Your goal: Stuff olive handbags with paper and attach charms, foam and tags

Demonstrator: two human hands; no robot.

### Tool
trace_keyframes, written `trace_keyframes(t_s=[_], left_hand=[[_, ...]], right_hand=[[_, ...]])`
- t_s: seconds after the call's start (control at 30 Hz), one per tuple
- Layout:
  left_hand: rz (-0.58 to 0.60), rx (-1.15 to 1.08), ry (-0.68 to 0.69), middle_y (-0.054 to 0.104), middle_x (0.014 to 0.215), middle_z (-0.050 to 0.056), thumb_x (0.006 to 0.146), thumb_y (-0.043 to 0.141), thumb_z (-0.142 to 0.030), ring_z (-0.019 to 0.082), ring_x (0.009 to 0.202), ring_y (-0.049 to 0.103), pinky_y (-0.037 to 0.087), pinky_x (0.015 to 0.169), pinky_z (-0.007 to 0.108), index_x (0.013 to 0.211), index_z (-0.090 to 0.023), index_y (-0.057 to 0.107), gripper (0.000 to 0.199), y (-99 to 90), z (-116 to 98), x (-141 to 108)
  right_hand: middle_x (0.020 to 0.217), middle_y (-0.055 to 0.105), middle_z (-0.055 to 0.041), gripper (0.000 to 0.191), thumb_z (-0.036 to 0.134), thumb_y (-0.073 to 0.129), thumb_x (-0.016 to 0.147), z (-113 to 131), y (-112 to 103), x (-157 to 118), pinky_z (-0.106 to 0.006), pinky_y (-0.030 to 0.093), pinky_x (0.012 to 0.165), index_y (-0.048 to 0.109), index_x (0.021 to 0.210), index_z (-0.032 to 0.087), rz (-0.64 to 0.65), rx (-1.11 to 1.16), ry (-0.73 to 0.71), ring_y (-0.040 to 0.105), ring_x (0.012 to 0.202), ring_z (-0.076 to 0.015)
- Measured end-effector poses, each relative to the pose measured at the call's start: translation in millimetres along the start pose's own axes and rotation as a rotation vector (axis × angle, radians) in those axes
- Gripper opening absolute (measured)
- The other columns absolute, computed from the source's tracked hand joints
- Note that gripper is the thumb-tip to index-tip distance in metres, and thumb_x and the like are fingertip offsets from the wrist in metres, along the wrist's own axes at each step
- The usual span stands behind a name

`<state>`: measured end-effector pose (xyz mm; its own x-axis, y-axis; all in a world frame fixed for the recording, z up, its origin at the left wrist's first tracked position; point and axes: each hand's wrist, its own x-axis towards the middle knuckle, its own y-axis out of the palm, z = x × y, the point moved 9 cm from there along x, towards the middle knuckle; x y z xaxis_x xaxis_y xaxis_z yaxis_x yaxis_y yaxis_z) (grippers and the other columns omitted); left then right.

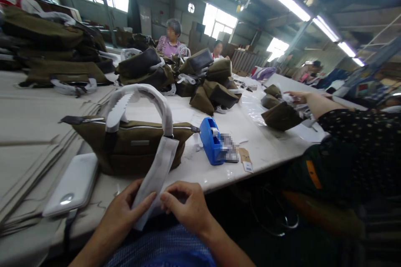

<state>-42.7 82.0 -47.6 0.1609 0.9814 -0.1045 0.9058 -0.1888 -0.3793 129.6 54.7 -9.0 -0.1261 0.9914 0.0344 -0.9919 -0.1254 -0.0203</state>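
My left hand (128, 206) grips the lower part of a white wrapping strip (161, 158), thumb on top. The strip slants up to the base of a handle on an olive-brown handbag (138, 150). The bag stands upright on the table, with a zipper along its top and a small metal plate on its side. Its arched handle (153, 94) is covered in pale wrapping. Beside the strip's right edge, my right hand (188, 206) is closed in a pinch; whether anything is between its fingertips is hidden.
A blue tape dispenser (211, 142) and a brown tag (245, 156) lie right of the bag. A white device (73, 183) sits left. Several olive bags (216, 91) are piled behind. At the right, a co-worker's arm (322, 104) reaches toward more bags (282, 114).
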Motion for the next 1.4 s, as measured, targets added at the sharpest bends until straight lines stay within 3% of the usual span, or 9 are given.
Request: trace_keyframes(t_s=[0.33,0.47,0.73,0.93,1.0,1.07,1.13,1.3,1.4], left_hand=[[-0.053,0.055,-0.003,0.081,0.107,0.007,0.075,0.07,-0.064,0.03,0.098,0.077,0.062,0.084,0.033,0.112,-0.019,0.073,0.059,-4.8,-0.6,-4.2],[-0.023,-0.099,-0.032,0.081,0.11,0.008,0.076,0.074,-0.063,0.03,0.102,0.076,0.062,0.083,0.031,0.115,-0.02,0.072,0.058,0.3,2.8,-5.3],[-0.026,-0.296,-0.152,0.079,0.118,0.009,0.077,0.078,-0.056,0.03,0.107,0.076,0.063,0.089,0.031,0.122,-0.02,0.067,0.059,10.2,0.1,-15.8],[-0.106,-0.277,-0.149,0.077,0.125,0.01,0.077,0.078,-0.054,0.03,0.115,0.074,0.062,0.096,0.032,0.134,-0.02,0.06,0.068,4.5,-4.0,-17.6],[-0.098,-0.279,-0.137,0.078,0.122,0.009,0.077,0.078,-0.055,0.03,0.113,0.075,0.063,0.096,0.034,0.138,-0.021,0.057,0.073,6.1,-4.4,-16.9],[-0.066,-0.3,-0.124,0.079,0.118,0.01,0.078,0.079,-0.056,0.031,0.111,0.076,0.064,0.094,0.036,0.143,-0.021,0.052,0.079,10.8,-2.2,-15.3],[0.0,-0.333,-0.117,0.08,0.114,0.011,0.078,0.078,-0.058,0.032,0.107,0.077,0.066,0.088,0.037,0.151,-0.021,0.044,0.09,19.6,1.3,-13.4],[0.022,-0.33,-0.068,0.078,0.119,0.013,0.079,0.077,-0.058,0.032,0.111,0.076,0.065,0.089,0.038,0.162,-0.018,0.025,0.106,30.2,-2.1,-12.4],[0.065,-0.341,-0.078,0.078,0.121,0.012,0.084,0.074,-0.054,0.03,0.109,0.076,0.064,0.092,0.039,0.166,-0.019,0.012,0.109,34.0,-7.0,-12.4]], right_hand=[[0.074,0.077,-0.0063,0.026,0.042,0.076,0.087,-0.8,5.9,28.6,-0.025,0.043,0.063,0.079,0.076,0.018,-0.068,-0.577,-0.002,0.07,0.067,-0.0165],[0.071,0.075,-0.0056,0.041,0.059,0.078,0.082,-11.9,-5.1,32.8,-0.027,0.041,0.063,0.078,0.077,0.019,-0.088,-0.709,0.09,0.066,0.067,-0.0174],[0.055,0.063,0.0036,0.056,0.07,0.082,0.069,-71.0,-6.1,25.5,-0.022,0.045,0.047,0.059,0.08,0.019,0.022,0.085,0.327,0.056,0.044,-0.0119],[0.075,0.077,-0.007,0.043,0.057,0.078,0.082,-37.2,-37.9,-4.5,-0.031,0.061,0.069,0.062,0.087,0.017,-0.237,0.099,0.188,0.075,0.068,-0.0208],[0.094,0.081,-0.0095,0.037,0.048,0.074,0.089,-20.3,-32.0,-12.8,-0.037,0.061,0.088,0.068,0.108,0.017,-0.212,0.062,0.147,0.078,0.091,-0.0246],[0.113,0.079,-0.0087,0.053,0.038,0.074,0.09,-10.5,-16.5,-15.4,-0.039,0.056,0.102,0.059,0.137,0.018,-0.146,0.078,0.142,0.075,0.11,-0.0251],[0.117,0.078,-0.0067,0.07,0.032,0.074,0.088,-7.8,3.8,-11.4,-0.04,0.058,0.1,0.046,0.152,0.02,-0.075,0.154,0.148,0.075,0.11,-0.0252],[0.11,0.079,-0.0081,0.041,0.034,0.078,0.082,-15.9,29.7,11.6,-0.034,0.061,0.084,0.069,0.118,0.017,-0.123,0.274,0.126,0.075,0.1,-0.0268],[0.11,0.078,-0.011,0.045,0.042,0.081,0.08,-23.8,31.2,18.2,-0.037,0.061,0.087,0.07,0.114,0.015,-0.108,0.333,0.156,0.075,0.103,-0.0293]])
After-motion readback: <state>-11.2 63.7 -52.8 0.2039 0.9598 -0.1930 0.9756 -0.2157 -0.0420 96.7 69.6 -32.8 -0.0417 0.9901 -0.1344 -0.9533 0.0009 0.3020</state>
